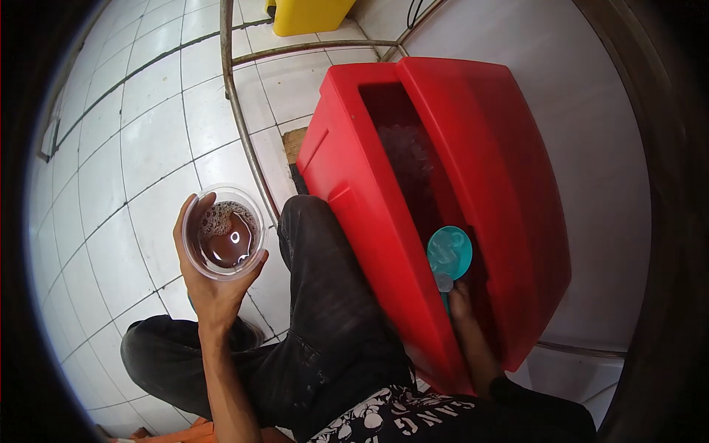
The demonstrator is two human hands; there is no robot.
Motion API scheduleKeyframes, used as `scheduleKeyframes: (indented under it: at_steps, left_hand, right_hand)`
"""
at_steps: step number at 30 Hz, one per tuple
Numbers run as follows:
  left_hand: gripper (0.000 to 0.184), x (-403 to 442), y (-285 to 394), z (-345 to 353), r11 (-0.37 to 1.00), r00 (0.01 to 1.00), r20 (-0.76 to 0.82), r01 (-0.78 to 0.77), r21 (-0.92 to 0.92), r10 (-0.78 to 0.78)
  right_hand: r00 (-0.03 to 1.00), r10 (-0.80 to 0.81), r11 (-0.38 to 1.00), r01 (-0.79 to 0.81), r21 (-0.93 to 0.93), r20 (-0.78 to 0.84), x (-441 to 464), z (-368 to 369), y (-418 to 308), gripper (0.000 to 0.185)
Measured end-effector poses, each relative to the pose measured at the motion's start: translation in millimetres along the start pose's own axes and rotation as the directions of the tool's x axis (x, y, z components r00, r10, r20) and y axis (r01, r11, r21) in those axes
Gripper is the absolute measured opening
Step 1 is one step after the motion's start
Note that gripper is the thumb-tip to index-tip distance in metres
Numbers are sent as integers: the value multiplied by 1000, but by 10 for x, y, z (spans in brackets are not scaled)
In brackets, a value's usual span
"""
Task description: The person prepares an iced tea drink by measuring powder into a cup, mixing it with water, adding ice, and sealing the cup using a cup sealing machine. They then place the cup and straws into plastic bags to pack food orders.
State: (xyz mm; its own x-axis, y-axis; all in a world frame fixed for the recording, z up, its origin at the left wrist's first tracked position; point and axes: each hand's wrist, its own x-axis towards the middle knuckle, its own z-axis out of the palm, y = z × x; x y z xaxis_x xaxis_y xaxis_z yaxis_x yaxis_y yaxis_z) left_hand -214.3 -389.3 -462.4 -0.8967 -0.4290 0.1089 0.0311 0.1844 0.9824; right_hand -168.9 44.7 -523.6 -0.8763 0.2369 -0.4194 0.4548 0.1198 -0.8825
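My left hand [218, 289] is wrapped round a clear plastic cup [190, 244] of brown, foamy drink, held up over the tiled floor. On the right, my right hand [461, 304] reaches into the opening of a red cooler box [347, 199] and grips a teal scoop [467, 253]. Ice pieces [445, 251] fill the scoop's bowl, and one lies by its handle. More ice [408, 151] shows dimly inside the far end of the box. The red lid [487, 184] sits shifted aside, leaving a long gap. My right fingers are partly hidden.
A metal rail frame [251, 140] runs behind the cooler box. Further back stands a yellow object [306, 16] on the white tiled floor [151, 159]. My bent legs [317, 295] lie between the cup and the box. A pale wall [591, 192] borders the right side.
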Motion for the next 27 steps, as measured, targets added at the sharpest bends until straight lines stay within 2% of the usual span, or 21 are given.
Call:
scheduleKeyframes:
  at_steps: [1, 4, 7, 10, 13, 17, 18, 22, 23, 25, 27]
  left_hand:
    - [100, -1, 13, 7, 1000, 1000, 5, 12, -4, -12]
    - [100, -3, 46, 32, 1000, 999, 22, 25, -11, -25]
    - [100, -8, 17, 54, 1000, 999, 44, -7, -4, 7]
    - [100, -25, 16, 82, 1000, 997, 72, 0, -10, 0]
    - [101, -52, 50, 139, 996, 996, 86, 27, -80, -20]
    - [101, -84, 8, 121, 999, 991, 129, -21, 31, 17]
    - [101, -100, 41, 153, 1000, 991, 131, 8, 1, -8]
    - [102, -176, 114, 225, 998, 980, 193, -39, -53, 48]
    - [101, -195, 163, 262, 993, 976, 219, 13, -119, 14]
    - [100, -229, 303, 327, 992, 959, 283, 3, -130, 34]
    - [91, -250, 437, 460, 985, 951, 262, -139, -105, 162]
  right_hand:
    - [994, 107, 994, -107, 5, 20, -78, 43, -141, 23]
    - [963, 269, 960, -269, 81, 12, -179, 123, -354, 15]
    - [947, 277, 949, -296, 108, 164, -224, -11, -424, 13]
    - [925, 315, 919, -354, 176, 213, -246, -7, -534, 11]
    - [908, 349, 918, -381, 112, 232, -217, 0, -644, 11]
    - [908, 373, 922, -386, 34, 191, -239, -25, -736, 11]
    - [906, 368, 922, -384, 43, 211, -242, -54, -737, 10]
    - [920, 318, 944, -329, 9, 229, -377, 72, -943, 12]
    - [920, 303, 947, -319, 26, 247, -406, 101, -995, 12]
    - [922, 267, 954, -295, 62, 281, -464, 116, -1102, 12]
    - [938, 217, 970, -237, 45, 270, -516, 189, -1327, 13]
